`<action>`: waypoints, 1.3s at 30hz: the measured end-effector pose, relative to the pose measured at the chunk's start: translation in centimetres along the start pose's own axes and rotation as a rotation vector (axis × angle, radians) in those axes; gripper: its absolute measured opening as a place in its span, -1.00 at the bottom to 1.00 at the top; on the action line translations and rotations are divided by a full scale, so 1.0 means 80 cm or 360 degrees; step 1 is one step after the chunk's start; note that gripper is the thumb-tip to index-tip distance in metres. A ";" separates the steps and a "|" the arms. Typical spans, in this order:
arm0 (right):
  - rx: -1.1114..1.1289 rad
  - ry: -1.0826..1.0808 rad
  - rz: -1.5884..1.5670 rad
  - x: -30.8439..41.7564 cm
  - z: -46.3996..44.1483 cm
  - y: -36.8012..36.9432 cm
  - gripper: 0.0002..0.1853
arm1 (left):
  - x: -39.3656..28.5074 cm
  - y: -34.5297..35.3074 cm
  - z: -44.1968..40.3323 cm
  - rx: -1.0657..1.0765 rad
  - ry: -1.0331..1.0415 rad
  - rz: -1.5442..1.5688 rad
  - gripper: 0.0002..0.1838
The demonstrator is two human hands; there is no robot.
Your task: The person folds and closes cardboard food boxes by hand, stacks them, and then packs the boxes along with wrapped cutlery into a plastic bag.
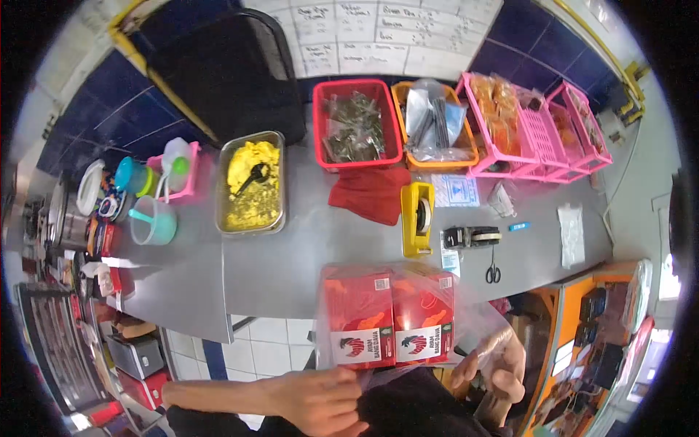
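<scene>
Two red food boxes with white label bands stand side by side inside a clear plastic bag, at the front edge of the grey table. My left hand is closed at the near left edge of the bag, fingers curled against it. On the other side, my right hand has its fingers bent around the loose plastic to the right of the boxes. Just beyond the bag are a yellow tape dispenser, a black tape dispenser and black scissors.
A metal tray of yellow food with a black spoon stands on the grey table. Behind are a red basket of packets, an orange basket, pink racks and a red cloth. Cups stand left.
</scene>
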State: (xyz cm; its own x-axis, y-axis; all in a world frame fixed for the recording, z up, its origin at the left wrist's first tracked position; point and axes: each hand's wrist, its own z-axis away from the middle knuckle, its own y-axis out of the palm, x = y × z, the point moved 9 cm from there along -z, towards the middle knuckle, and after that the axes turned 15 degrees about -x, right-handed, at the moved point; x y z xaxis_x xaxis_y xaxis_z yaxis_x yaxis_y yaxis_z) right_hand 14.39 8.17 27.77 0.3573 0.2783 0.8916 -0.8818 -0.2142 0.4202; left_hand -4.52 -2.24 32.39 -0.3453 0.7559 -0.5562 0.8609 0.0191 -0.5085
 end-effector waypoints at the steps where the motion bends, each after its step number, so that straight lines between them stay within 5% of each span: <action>1: 0.0077 -0.0038 0.0015 -0.004 -0.003 -0.007 -0.62 | 0.008 -0.004 -0.004 0.0019 -0.0030 0.0029 -0.63; 2: 0.0032 -0.0017 0.0011 -0.003 -0.004 -0.019 -0.62 | 0.019 -0.007 0.001 0.0039 -0.0045 0.0071 -0.63; 4: 0.0188 -0.0047 0.0450 0.002 -0.013 -0.039 -0.49 | 0.068 -0.053 0.021 -0.0519 -0.0172 -0.0107 -0.69; 6: -0.0103 -0.0040 0.0102 -0.030 -0.013 -0.149 -0.40 | 0.168 -0.073 0.145 -0.1180 -0.1157 -0.0171 -0.47; 8: -0.0551 0.0106 0.0059 -0.099 -0.038 -0.222 -0.35 | 0.283 -0.055 0.200 -0.1217 -0.1629 0.0228 -0.25; 10: -0.1018 0.0380 0.0337 -0.202 -0.055 -0.285 -0.34 | 0.366 0.010 0.297 -0.1302 -0.2191 0.0534 -0.22; 12: -0.1197 0.0648 0.0598 -0.295 -0.068 -0.309 -0.35 | 0.395 0.076 0.322 -0.1373 -0.2207 0.1009 -0.22; 15: -0.1217 0.0818 0.0749 -0.377 -0.081 -0.311 -0.36 | 0.362 0.115 0.297 -0.1219 -0.2369 0.0956 -0.23; 24: -0.1156 0.0863 0.0787 -0.434 -0.117 -0.289 -0.39 | 0.293 0.137 0.295 -0.1005 -0.2638 0.0880 -0.20; 29: -0.1178 0.0779 0.0709 -0.396 -0.115 -0.275 -0.39 | 0.289 0.137 0.300 -0.1236 -0.2636 0.0931 -0.18; 33: -0.1209 0.0491 0.0531 -0.297 -0.099 -0.247 -0.38 | 0.300 0.112 0.302 -0.2171 -0.2147 0.1191 -0.17; 35: -0.1195 0.0239 0.0513 -0.205 -0.087 -0.226 -0.38 | 0.290 0.070 0.286 -0.2131 -0.1982 0.1009 -0.16; 39: -0.0789 -0.0177 0.1377 -0.001 -0.050 -0.150 -0.20 | 0.201 -0.063 0.195 -0.1051 -0.2024 0.0003 -0.25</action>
State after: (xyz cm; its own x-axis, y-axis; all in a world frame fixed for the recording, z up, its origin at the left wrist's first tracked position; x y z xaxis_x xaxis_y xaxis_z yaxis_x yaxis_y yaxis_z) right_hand 23.69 14.46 21.95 -0.4633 0.1167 0.8785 -0.8715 0.1201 -0.4755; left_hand -20.26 -0.40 15.80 -0.1342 -0.3257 -0.9359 0.7529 0.5805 -0.3100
